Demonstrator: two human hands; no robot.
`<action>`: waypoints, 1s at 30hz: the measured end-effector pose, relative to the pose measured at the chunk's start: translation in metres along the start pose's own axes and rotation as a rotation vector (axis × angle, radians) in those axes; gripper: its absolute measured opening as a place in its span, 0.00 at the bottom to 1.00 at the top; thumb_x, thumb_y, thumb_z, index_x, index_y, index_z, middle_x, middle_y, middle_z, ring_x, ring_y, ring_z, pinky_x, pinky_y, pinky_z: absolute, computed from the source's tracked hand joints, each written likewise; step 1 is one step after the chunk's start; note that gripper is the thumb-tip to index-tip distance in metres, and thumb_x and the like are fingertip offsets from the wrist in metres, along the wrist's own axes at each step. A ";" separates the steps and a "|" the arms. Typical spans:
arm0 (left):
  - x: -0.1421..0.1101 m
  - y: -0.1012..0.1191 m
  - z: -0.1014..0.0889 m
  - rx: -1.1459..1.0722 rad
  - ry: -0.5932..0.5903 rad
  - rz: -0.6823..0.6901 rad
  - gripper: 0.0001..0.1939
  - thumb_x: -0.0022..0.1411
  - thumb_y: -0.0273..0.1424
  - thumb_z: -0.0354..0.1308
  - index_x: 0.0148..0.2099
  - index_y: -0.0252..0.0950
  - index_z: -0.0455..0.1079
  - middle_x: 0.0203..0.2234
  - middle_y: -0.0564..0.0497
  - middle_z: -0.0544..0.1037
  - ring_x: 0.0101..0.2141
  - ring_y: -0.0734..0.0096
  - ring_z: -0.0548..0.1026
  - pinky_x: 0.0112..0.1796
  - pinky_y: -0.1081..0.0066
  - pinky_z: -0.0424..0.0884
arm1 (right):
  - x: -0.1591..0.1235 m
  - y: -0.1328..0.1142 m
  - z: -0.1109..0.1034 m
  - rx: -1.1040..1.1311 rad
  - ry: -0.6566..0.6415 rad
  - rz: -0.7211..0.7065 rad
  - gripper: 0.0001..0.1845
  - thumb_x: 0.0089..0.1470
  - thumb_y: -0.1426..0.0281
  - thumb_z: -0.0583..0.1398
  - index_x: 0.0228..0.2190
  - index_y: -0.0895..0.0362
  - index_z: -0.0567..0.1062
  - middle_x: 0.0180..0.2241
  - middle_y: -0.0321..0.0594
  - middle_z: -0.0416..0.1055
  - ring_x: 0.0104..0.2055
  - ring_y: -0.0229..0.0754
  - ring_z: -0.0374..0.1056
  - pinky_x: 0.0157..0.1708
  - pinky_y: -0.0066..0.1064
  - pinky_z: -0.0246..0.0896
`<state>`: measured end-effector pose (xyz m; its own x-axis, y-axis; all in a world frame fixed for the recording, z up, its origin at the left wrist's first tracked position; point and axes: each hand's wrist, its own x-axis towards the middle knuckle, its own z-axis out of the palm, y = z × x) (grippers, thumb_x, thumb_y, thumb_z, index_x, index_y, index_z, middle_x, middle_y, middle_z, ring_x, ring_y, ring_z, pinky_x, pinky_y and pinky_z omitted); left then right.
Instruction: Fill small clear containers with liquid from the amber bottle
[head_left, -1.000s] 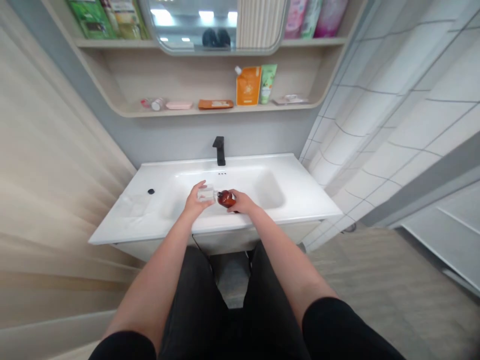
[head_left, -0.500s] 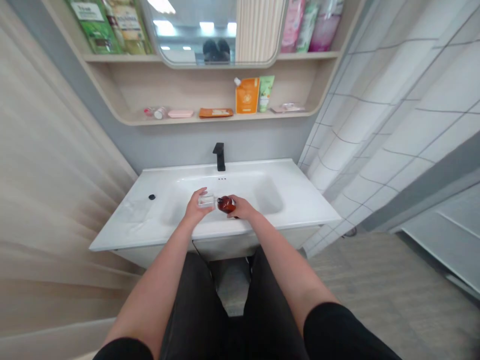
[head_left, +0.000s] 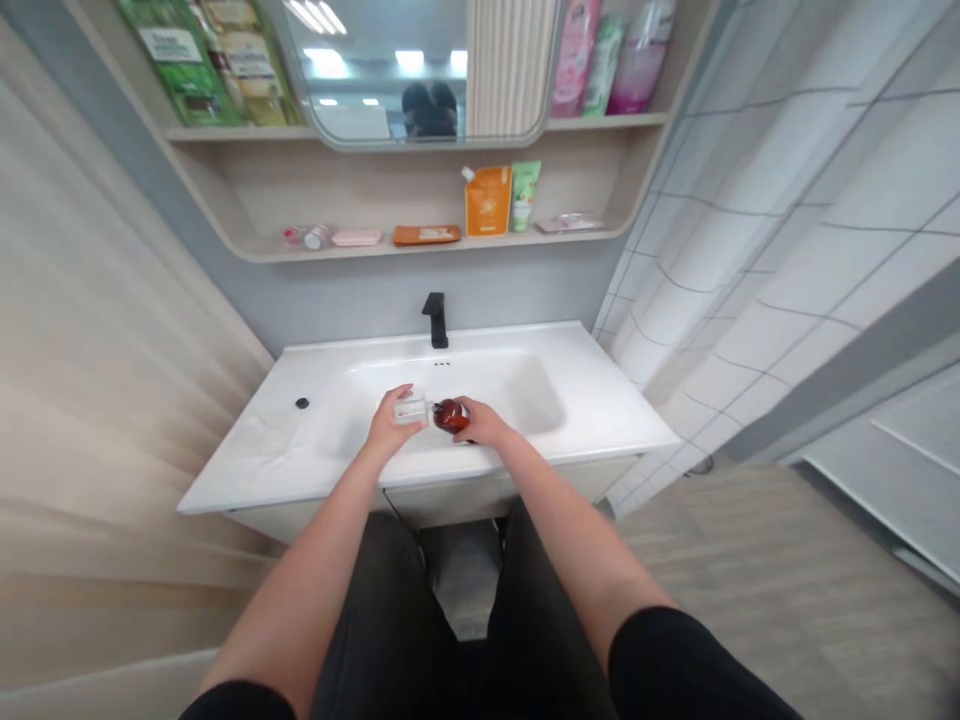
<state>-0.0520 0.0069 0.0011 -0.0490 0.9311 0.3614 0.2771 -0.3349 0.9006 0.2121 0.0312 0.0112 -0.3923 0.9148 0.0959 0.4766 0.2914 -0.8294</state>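
Observation:
Over the front of the white sink (head_left: 352,395), my left hand (head_left: 386,425) is closed around a clear bottle (head_left: 409,409), its neck turned to the right. My right hand (head_left: 482,422) grips a brown bottle (head_left: 450,415), tilted so that its dark mouth points left at the clear bottle's neck. The two mouths meet or nearly meet; I cannot tell whether they touch. Any liquid passing between them is too small to make out. A small black round cap (head_left: 302,403) lies on the counter to the left.
A black faucet (head_left: 436,320) stands behind the basin. The shelf above (head_left: 345,254) holds an orange pouch (head_left: 488,202), a green tube (head_left: 525,195), an orange packet (head_left: 427,235) and a pink case (head_left: 357,238). Curtains hang on the left (head_left: 112,350) and right (head_left: 750,220).
Both hands keep their holds, and the bottles stay mouth to mouth. The view has tilted slightly, so the shelf and counter appear a little lower.

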 end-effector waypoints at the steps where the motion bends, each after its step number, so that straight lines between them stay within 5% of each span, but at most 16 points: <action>1: 0.000 0.000 0.000 0.000 -0.002 0.000 0.43 0.46 0.36 0.79 0.65 0.45 0.72 0.59 0.42 0.76 0.63 0.47 0.75 0.56 0.50 0.77 | 0.000 0.000 0.000 0.003 0.004 0.001 0.44 0.35 0.75 0.77 0.57 0.50 0.80 0.46 0.37 0.83 0.45 0.51 0.78 0.49 0.38 0.71; 21: 0.018 0.012 -0.013 0.124 -0.102 0.069 0.44 0.47 0.37 0.80 0.66 0.45 0.72 0.60 0.43 0.76 0.60 0.49 0.76 0.62 0.48 0.73 | 0.002 0.006 0.002 -0.012 0.023 -0.027 0.44 0.36 0.73 0.78 0.58 0.50 0.79 0.47 0.37 0.83 0.47 0.51 0.77 0.50 0.38 0.71; 30: 0.032 0.042 -0.016 0.178 -0.138 0.080 0.42 0.45 0.39 0.80 0.63 0.45 0.74 0.57 0.43 0.77 0.58 0.49 0.77 0.56 0.50 0.76 | 0.003 0.004 0.002 -0.034 0.101 -0.016 0.45 0.37 0.68 0.80 0.58 0.50 0.79 0.45 0.36 0.82 0.45 0.51 0.77 0.50 0.40 0.71</action>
<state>-0.0568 0.0206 0.0544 0.1078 0.9176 0.3826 0.4399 -0.3891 0.8094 0.2113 0.0342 0.0073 -0.3195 0.9330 0.1657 0.4977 0.3140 -0.8085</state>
